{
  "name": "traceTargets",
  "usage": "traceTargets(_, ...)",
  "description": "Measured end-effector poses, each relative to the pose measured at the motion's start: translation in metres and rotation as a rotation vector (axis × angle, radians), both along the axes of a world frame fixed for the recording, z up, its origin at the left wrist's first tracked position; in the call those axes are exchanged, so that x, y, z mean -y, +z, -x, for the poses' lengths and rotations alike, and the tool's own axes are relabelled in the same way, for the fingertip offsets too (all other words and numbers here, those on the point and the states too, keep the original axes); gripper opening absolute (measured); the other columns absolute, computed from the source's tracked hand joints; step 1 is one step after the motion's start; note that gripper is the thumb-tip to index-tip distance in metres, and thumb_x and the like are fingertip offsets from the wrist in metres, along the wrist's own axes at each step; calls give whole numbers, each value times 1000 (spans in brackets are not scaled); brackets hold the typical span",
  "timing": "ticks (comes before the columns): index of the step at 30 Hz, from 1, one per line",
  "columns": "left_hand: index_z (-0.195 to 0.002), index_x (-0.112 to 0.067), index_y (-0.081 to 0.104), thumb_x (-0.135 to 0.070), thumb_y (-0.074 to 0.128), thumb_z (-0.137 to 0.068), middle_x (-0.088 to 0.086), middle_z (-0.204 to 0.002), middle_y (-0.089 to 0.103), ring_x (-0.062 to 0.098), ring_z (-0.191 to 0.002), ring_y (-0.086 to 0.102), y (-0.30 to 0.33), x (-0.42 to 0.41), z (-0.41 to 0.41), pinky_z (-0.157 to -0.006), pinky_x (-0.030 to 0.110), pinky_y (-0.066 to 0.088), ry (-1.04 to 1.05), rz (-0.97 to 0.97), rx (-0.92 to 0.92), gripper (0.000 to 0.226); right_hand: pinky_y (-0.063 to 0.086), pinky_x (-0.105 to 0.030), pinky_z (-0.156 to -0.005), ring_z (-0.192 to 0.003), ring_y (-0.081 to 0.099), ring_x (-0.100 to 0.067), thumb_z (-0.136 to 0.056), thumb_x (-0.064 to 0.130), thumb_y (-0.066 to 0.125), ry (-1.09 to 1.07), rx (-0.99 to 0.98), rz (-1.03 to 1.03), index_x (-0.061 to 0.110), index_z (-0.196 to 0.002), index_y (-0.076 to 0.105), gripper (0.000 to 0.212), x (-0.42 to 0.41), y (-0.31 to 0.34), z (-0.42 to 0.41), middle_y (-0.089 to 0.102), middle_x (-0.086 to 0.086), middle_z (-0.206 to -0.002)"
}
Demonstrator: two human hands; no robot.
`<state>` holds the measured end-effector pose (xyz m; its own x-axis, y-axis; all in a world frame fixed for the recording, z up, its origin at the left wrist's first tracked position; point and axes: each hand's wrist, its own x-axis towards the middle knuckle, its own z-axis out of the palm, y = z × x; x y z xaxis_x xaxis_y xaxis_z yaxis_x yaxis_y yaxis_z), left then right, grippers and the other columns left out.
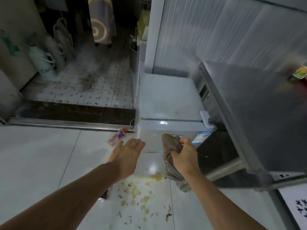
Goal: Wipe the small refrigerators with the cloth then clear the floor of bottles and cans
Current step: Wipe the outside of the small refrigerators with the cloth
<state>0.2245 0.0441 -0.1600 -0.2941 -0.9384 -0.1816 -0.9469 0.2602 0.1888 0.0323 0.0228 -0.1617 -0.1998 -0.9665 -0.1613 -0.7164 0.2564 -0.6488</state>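
Note:
A small white refrigerator (167, 100) stands against the wall, its top and front door facing me. My right hand (184, 155) grips a brown cloth (171, 145) held against the upper front of the door. With fingers straight, my left hand (127, 151) hovers flat at the door's left edge. A crushed plastic bottle (117, 136) with a red and blue label lies on the floor left of the refrigerator. Another dark object (105, 195) peeks out under my left forearm, mostly hidden.
A taller dark grey appliance (259, 113) stands to the right, with a colourful packet (299, 74) on top. Yellowish spill and scraps (141, 196) cover the white tiles in front. A metal door track (66, 124) leads to a patterned floor with bags (49, 52).

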Motion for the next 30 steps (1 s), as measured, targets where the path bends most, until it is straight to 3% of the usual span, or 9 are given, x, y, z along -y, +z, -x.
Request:
traceTargets(6,-142,-24,26,-21,58,-87,-2,-146,37,19,-132,39,48,27,-19,-110,35,30,56,26,-120,63,49,-33,-91,-103,57,-28,-86,12,62,-20,-30,91,8,-119,46,37,29,50,-19,51,-12,-118)
traceTargets(15,-143,-24,28,-26,60,-86,-2,-141,43,19,-129,42,39,52,-29,-109,37,35,198,-55,-228,65,43,-39,-98,-112,52,-33,-90,17,58,-43,-89,172,11,-131,40,45,105,65,-36,35,-15,-133)
traceTargets(20,-140,-22,32,-24,62,-86,0,-140,46,20,-129,44,31,61,-34,-108,37,36,262,-60,-267,62,23,-34,-112,-139,23,-29,-91,24,56,161,-169,-9,14,-145,27,62,125,39,-37,11,-7,-155)
traceTargets(24,-141,-19,31,-22,62,-86,2,-142,44,22,-130,43,32,59,-33,-108,37,36,287,-61,-248,63,29,-36,-111,-134,28,-29,-84,24,64,197,-183,43,14,-142,30,68,113,28,-38,25,-9,-145)
traceTargets(30,-141,-18,32,-23,61,-88,3,-142,46,22,-129,45,60,51,-35,-106,36,37,345,-79,-259,60,25,-40,-114,-136,25,-28,-85,23,62,256,-151,17,16,-143,28,68,86,52,-48,24,-9,-149)
